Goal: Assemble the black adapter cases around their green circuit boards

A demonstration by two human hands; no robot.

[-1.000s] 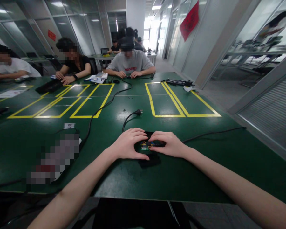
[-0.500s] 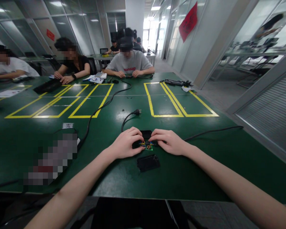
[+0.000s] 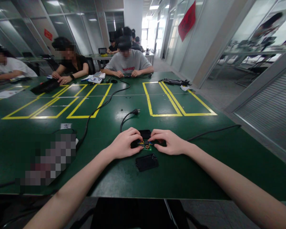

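Between my two hands is a small green circuit board [image 3: 147, 147] with copper coils and coloured wires. My left hand [image 3: 126, 143] grips its left end between thumb and fingers. My right hand [image 3: 169, 142] curls at the board's right side, its fingertips at the wires there; the thumb and index finger look slightly apart. One black plastic casing half [image 3: 145, 134] lies just beyond the board, partly hidden by my fingers. Closer to me, another black casing half [image 3: 147, 162] lies on the green table. A black cord with a plug [image 3: 136, 111] rises behind my left hand.
On the left of the green table [image 3: 105, 184] lies a blurred-out elongated object [image 3: 51, 159], with a small label [image 3: 66, 126] behind it. A long black cable [image 3: 102, 106] crosses the table. Yellow tape [image 3: 166, 115] marks rectangles. A co-worker in a grey shirt [image 3: 128, 62] sits opposite.
The view has shifted slightly. My right thumb and index finger look a little further apart at the board's right side; the left hand keeps its grip.
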